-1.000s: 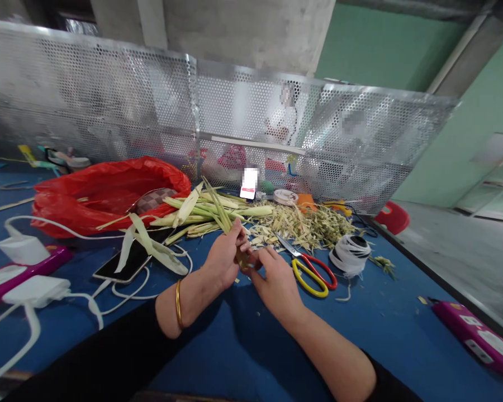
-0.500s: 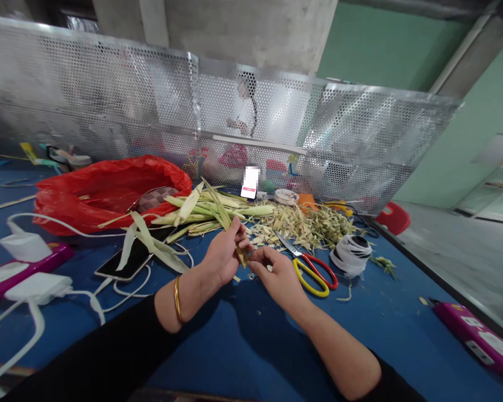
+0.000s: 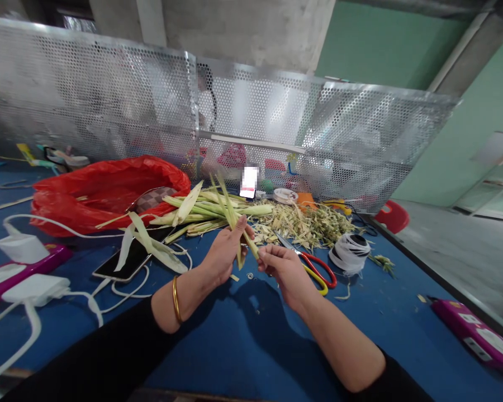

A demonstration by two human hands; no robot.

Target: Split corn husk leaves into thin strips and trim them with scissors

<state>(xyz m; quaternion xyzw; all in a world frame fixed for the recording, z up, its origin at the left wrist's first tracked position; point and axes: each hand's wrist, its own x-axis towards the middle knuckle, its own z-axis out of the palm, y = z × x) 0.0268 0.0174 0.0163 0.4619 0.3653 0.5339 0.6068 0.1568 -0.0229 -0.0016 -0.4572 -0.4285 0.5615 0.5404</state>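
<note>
Separating flat, pale-green leaf strips, apparently: left hand closed around them, right hand pinching one end, left of red-and-yellow-handled steel scissors; further parting calls for firm left grip.

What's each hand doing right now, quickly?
Left hand: closed, holding long pale-green leaf strips.
Right hand: closed, pinching one such strip near its lower end.

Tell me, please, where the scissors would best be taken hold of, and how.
Probably by the red handle, coming from the right: the scissors lie flat, blades pointing away, handles toward the near right, and the right hand hides part of the yellow handle.
</note>
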